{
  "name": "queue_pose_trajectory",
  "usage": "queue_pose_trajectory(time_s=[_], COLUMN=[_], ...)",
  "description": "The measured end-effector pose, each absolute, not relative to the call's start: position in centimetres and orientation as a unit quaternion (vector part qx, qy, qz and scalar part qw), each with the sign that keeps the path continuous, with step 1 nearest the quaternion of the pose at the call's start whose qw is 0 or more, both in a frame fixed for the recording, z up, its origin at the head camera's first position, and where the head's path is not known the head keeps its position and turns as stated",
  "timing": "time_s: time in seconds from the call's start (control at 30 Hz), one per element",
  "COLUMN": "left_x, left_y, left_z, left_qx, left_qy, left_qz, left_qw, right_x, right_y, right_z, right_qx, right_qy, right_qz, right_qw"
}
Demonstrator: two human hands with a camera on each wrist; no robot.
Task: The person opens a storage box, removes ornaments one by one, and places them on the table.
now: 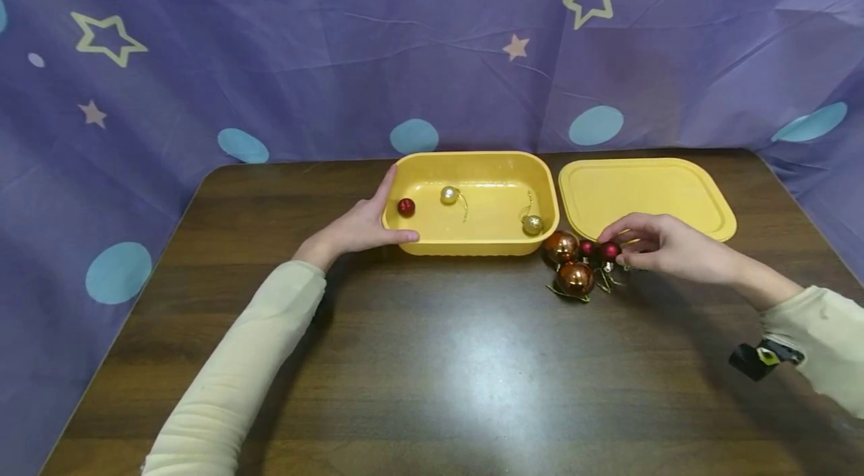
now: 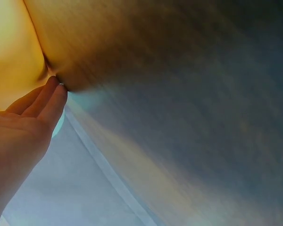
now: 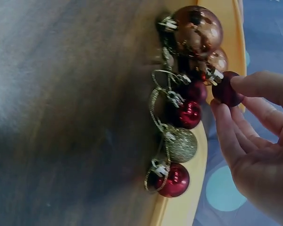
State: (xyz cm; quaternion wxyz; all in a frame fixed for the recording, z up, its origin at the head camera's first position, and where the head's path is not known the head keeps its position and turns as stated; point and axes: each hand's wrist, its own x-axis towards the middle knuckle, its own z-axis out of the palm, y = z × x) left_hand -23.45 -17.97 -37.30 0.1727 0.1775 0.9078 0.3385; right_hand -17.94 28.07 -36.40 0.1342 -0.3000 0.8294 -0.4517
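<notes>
The right hand (image 1: 664,245) pinches a dark red ball (image 3: 228,88) between thumb and fingertips, other balls (image 1: 576,279) just beside it. The left hand (image 1: 364,225) lies spread against the yellow box (image 1: 472,248) — probably to steady it — and the lid (image 1: 634,195) sits just beyond the right hand.

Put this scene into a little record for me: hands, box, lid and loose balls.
Left hand: grips the left end of the yellow box
Right hand: pinches a dark red ball
Inside box: small red ball, pearly ball, gold ball
Yellow lid: flat on the table, right of the box
Loose balls: copper balls, shiny red balls, glittery ball
</notes>
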Motion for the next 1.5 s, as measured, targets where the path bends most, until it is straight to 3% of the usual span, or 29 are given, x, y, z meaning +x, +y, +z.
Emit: queue_pose_trajectory(time_s=[0.63,1.03,1.5], left_x=[-23.5,-23.5,-23.5], left_y=[-18.1,-18.1,-18.1], left_z=[-37.5,-37.6,-37.5], left_qx=[0.181,0.181,0.179], left_qy=[0.911,0.908,0.909], left_qz=[0.331,0.338,0.339], left_qw=[0.164,0.167,0.167], right_x=[-16.6,-16.6,-17.3], right_y=[27.2,27.6,28.1], right_z=[-38.6,-38.5,-35.2], right_qx=[-0.379,-0.378,-0.307], right_qy=[0.876,0.883,0.884], right_qz=[-0.293,-0.270,-0.340], right_qw=[-0.061,-0.063,-0.097])
